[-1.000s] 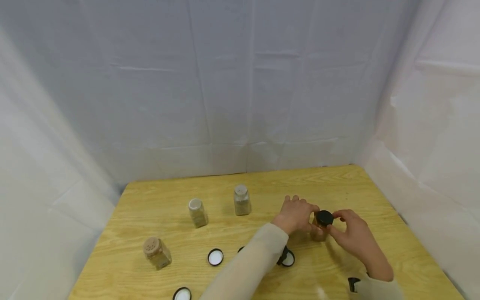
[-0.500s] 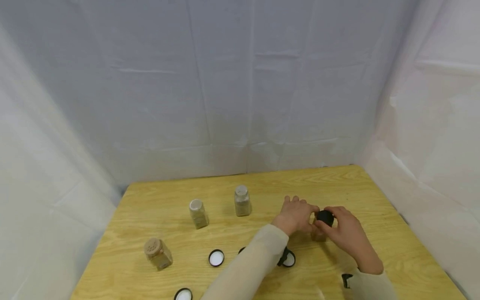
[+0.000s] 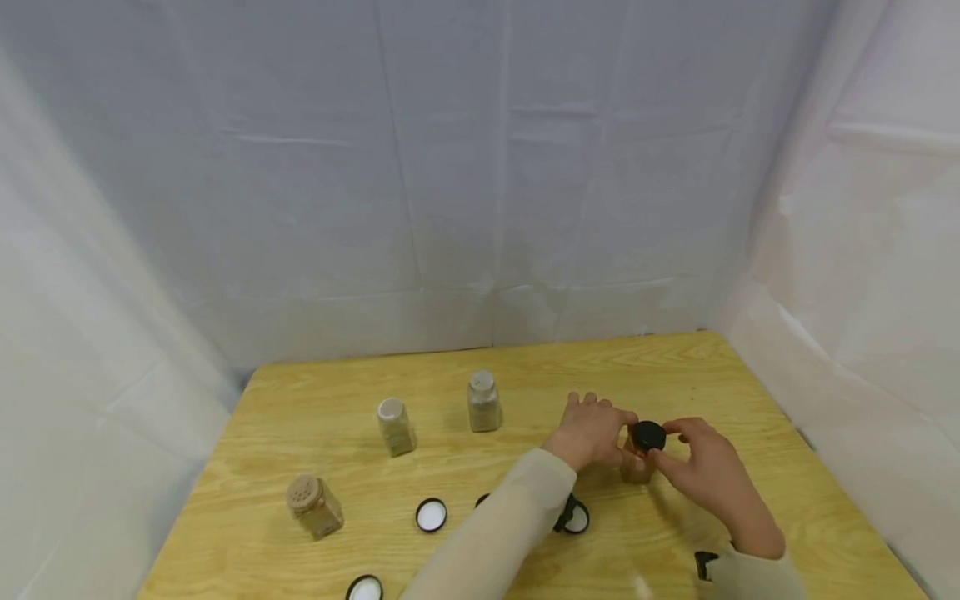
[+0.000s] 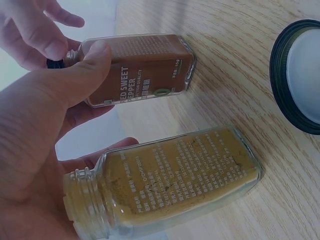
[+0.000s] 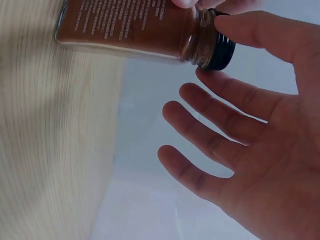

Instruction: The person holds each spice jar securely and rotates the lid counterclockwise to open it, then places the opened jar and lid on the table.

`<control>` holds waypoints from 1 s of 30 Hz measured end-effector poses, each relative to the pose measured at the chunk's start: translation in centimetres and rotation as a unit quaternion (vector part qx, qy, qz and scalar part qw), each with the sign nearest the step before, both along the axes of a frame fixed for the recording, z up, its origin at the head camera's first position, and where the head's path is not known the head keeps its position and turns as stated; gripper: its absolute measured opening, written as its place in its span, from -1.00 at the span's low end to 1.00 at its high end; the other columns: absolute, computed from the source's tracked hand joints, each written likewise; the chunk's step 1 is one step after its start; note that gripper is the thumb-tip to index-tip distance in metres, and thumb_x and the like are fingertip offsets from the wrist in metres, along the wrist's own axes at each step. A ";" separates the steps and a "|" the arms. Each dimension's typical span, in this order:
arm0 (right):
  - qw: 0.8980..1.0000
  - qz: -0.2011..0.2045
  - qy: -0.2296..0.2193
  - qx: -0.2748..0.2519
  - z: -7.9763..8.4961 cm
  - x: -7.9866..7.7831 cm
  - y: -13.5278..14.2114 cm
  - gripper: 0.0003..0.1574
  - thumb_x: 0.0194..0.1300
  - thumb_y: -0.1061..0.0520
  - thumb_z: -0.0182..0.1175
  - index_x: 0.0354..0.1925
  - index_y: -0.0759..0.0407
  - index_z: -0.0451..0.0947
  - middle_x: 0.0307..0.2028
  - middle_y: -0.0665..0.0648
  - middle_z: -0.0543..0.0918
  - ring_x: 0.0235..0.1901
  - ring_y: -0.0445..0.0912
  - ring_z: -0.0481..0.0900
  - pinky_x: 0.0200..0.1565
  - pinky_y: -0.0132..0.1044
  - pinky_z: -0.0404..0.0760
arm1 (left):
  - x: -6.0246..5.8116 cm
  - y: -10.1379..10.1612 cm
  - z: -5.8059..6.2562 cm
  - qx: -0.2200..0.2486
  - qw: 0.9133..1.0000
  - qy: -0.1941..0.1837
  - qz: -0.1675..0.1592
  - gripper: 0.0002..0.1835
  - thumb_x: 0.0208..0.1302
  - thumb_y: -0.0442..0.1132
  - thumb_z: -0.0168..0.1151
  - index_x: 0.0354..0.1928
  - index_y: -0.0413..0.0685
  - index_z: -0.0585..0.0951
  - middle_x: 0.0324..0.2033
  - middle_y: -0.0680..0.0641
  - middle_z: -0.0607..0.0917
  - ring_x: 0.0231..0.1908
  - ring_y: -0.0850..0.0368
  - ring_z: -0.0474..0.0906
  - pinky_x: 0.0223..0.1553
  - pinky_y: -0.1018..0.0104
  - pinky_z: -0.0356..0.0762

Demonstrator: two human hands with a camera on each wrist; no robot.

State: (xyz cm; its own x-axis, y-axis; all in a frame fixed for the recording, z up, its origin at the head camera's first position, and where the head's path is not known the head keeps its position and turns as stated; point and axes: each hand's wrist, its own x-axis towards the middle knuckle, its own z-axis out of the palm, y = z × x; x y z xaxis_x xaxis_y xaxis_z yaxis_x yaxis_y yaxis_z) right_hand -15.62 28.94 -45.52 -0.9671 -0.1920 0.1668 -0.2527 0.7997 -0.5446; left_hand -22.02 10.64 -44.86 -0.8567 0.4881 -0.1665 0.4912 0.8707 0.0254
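Observation:
A glass spice jar of reddish-brown powder (image 4: 145, 55), printed "sweet pepper", stands on the table at the right of the head view. My left hand (image 3: 588, 429) grips it around its upper part. The black lid (image 5: 222, 50) sits over the jar's neck, with glass thread showing below it. My right hand (image 3: 708, 475) pinches this lid between thumb and index finger, the other fingers spread apart in the right wrist view. Close beside my left hand stands an uncapped jar of yellow powder (image 4: 180, 175), hidden behind my left arm in the head view.
Three more spice jars stand leftward: one with a tan perforated top (image 3: 303, 493), one with a white top (image 3: 392, 408), one with a pale top (image 3: 482, 382). Black lids, such as one lid (image 3: 431, 515), lie white side up near the front. White sheeting (image 3: 450, 208) surrounds the table.
My right hand first turned in over the lid, then swung back out to the right, with thumb and index finger at the lid's side. My left hand kept its grip on the jar.

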 end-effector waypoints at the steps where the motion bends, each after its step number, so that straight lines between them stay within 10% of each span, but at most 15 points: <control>1: 1.000 -0.001 -0.003 0.001 0.0 0.0 -0.1 -0.39 0.42 0.01 0.39 0.18 0.47 0.58 0.15 0.48 0.63 0.09 0.42 0.64 0.00 0.32 0.64 | 0.0 0.0 0.0 -0.001 1.000 0.001 -0.001 -0.24 0.20 0.54 0.28 0.45 0.73 0.43 0.24 0.25 0.66 0.22 0.12 0.51 0.40 0.01 0.33; 30: 0.999 0.009 0.025 -0.031 -0.9 0.0 -0.1 -0.41 0.38 0.10 0.43 0.18 0.47 0.55 0.07 0.45 0.66 -0.04 0.29 0.68 -0.15 0.16 0.69 | 0.0 0.0 0.3 -0.001 1.000 -0.008 0.003 -0.24 0.20 0.53 0.30 0.46 0.73 0.43 0.25 0.24 0.65 0.26 0.11 0.50 0.47 -0.02 0.29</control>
